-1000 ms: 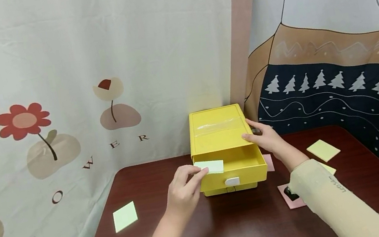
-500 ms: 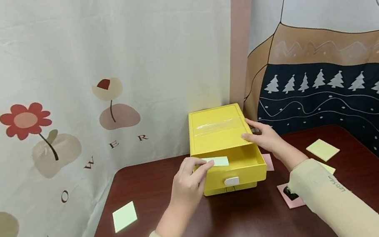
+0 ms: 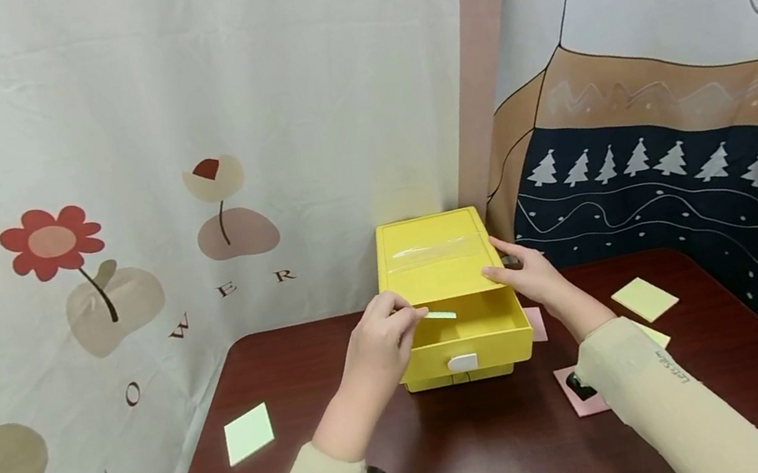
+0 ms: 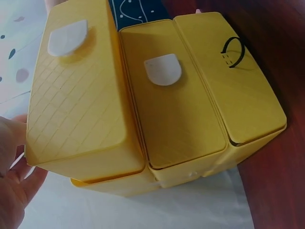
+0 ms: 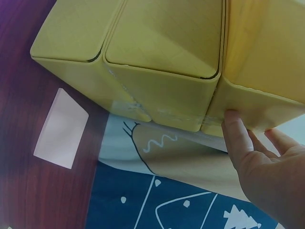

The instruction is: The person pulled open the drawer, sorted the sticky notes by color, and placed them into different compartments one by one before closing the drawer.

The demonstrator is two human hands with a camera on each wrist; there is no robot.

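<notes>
A yellow drawer cabinet (image 3: pixel 433 265) stands at the back of the table with its top drawer (image 3: pixel 490 350) pulled out. Over the drawer's left part, my left hand (image 3: pixel 378 351) pinches a pale green sticky note pad (image 3: pixel 442 315), now seen nearly edge-on; the fingers cover the rest of it. My right hand (image 3: pixel 533 273) rests on the cabinet's right top edge, thumb on top and fingers along the side. In the right wrist view, that hand (image 5: pixel 269 160) touches the side of the yellow casing. The left wrist view shows my left fingers (image 4: pixel 33 183) beside the drawer's outer end.
Another green pad (image 3: pixel 249 434) lies on the left of the table (image 3: pixel 493 453). To the right lie a yellow pad (image 3: pixel 645 299), a second yellow one partly under the sleeve, and a pink pad (image 3: pixel 584 403). Another pink pad (image 3: pixel 536 324) lies beside the cabinet. Printed curtains hang behind.
My left hand has moved up and to the right, deeper over the drawer, and the green pad has tilted from showing its face to nearly edge-on. The right hand keeps its place.
</notes>
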